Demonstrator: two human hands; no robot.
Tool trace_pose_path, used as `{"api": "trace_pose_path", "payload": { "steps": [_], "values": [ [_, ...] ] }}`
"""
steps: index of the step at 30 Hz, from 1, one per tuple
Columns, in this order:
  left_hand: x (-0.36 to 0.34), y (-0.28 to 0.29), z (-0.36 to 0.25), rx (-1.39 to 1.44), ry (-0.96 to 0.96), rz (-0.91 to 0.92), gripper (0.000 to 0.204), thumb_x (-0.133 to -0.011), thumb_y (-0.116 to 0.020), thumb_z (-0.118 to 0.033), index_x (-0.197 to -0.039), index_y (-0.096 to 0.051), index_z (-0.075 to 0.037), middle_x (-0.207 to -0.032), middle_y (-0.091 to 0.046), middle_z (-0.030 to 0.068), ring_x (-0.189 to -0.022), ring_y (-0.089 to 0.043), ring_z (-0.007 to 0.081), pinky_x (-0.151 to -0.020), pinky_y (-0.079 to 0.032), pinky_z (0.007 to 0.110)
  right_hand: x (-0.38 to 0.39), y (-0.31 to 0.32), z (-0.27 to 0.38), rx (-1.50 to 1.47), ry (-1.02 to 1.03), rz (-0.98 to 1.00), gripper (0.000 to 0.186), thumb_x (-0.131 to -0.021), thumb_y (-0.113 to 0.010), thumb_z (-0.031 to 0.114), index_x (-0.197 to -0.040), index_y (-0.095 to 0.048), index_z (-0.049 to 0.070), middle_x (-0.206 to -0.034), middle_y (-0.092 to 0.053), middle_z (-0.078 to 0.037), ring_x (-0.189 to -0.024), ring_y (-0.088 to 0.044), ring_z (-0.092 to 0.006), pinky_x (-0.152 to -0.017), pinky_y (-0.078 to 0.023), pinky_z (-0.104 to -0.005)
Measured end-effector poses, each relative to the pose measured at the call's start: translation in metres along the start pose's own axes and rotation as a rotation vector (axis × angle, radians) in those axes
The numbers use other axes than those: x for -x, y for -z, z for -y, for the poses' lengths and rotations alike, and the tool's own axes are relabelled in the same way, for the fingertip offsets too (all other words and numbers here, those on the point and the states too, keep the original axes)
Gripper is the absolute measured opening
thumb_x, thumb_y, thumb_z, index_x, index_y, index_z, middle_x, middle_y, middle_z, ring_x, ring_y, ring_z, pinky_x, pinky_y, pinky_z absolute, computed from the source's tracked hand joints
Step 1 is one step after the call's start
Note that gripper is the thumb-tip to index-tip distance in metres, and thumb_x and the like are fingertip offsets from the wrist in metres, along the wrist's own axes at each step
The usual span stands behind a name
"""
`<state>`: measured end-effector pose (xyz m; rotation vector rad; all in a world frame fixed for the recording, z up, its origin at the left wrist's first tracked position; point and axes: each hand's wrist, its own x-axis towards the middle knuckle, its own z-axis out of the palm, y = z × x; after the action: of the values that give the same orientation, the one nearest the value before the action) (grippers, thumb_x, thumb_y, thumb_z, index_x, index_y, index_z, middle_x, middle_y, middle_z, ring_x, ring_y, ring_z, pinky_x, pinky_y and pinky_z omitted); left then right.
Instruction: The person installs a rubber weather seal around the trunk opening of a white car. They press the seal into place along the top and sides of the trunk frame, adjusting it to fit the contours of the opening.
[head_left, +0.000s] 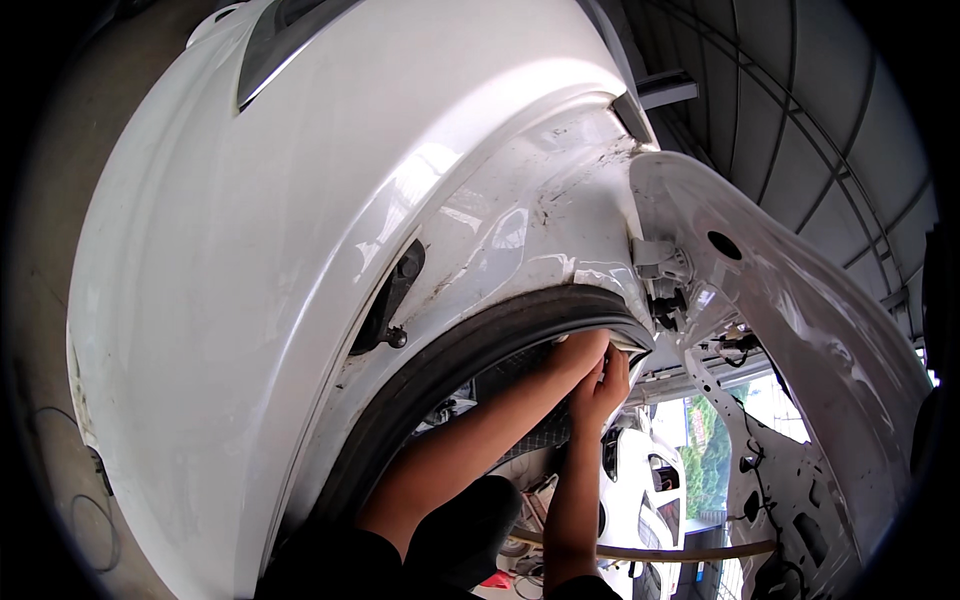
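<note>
Both my hands meet at the upper right corner of a white car's door opening. A black rubber door seal (440, 360) curves along the edge of that opening. My left hand (588, 352) is bent over against the inner side of the seal; its fingers curl out of sight, so what they hold is hidden. Just beside and below it, my right hand (604, 388) reaches up with fingers pinched together at the seal's corner. A pale edge shows near the fingertips.
The white body panel (260, 250) fills the left. At right the door (800, 290) stands open, its inner side bare with wiring showing. A black latch part (395, 300) with a round knob sits in a cut-out. A strap-like tan band (690, 553) crosses below; another white car (650, 480) stands beyond.
</note>
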<state>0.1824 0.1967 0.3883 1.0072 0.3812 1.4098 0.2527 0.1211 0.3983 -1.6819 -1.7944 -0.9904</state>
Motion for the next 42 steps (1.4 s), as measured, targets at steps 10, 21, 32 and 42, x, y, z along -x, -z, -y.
{"api": "trace_pose_path", "payload": {
  "steps": [10, 21, 32, 42],
  "values": [
    [0.003, -0.003, 0.001, 0.001, 0.017, 0.018, 0.023, -0.085, -0.045, -0.015, -0.088, -0.060, 0.002, -0.091, -0.062, 0.0180, -0.088, -0.056, 0.0291, -0.082, -0.042, 0.039, 0.004, -0.002, -0.001, -0.004, -0.016, 0.006, 0.027, -0.089, -0.053, 0.019, -0.100, -0.059, -0.005, -0.083, -0.056, -0.019, -0.072, -0.055, -0.0366, -0.062, -0.044, -0.0387],
    [0.003, -0.002, 0.002, -0.004, 0.017, 0.012, 0.023, -0.085, -0.045, -0.016, -0.086, -0.060, 0.002, -0.089, -0.062, 0.0178, -0.086, -0.056, 0.0288, -0.080, -0.043, 0.039, 0.004, -0.004, -0.002, 0.004, -0.010, 0.002, 0.027, -0.089, -0.052, 0.017, -0.101, -0.059, -0.005, -0.083, -0.055, -0.019, -0.073, -0.055, -0.0369, -0.064, -0.043, -0.0388],
    [0.001, 0.004, -0.003, 0.028, -0.009, -0.108, 0.024, -0.085, -0.046, -0.017, -0.084, -0.060, 0.002, -0.087, -0.062, 0.0175, -0.084, -0.057, 0.0284, -0.079, -0.043, 0.039, 0.002, 0.002, -0.003, -0.009, -0.003, 0.066, 0.028, -0.087, -0.055, 0.020, -0.099, -0.060, -0.004, -0.083, -0.056, -0.019, -0.074, -0.056, -0.0374, -0.064, -0.044, -0.0408],
    [-0.004, 0.003, 0.005, -0.027, 0.099, 0.008, 0.025, -0.087, -0.046, -0.020, -0.086, -0.059, 0.001, -0.089, -0.061, 0.0177, -0.087, -0.055, 0.0279, -0.082, -0.042, 0.039, -0.001, 0.012, -0.005, 0.031, -0.004, 0.172, 0.028, -0.086, -0.057, 0.019, -0.103, -0.060, -0.003, -0.096, -0.060, -0.020, -0.084, -0.058, -0.0385, -0.071, -0.047, -0.0406]
  ]
}}
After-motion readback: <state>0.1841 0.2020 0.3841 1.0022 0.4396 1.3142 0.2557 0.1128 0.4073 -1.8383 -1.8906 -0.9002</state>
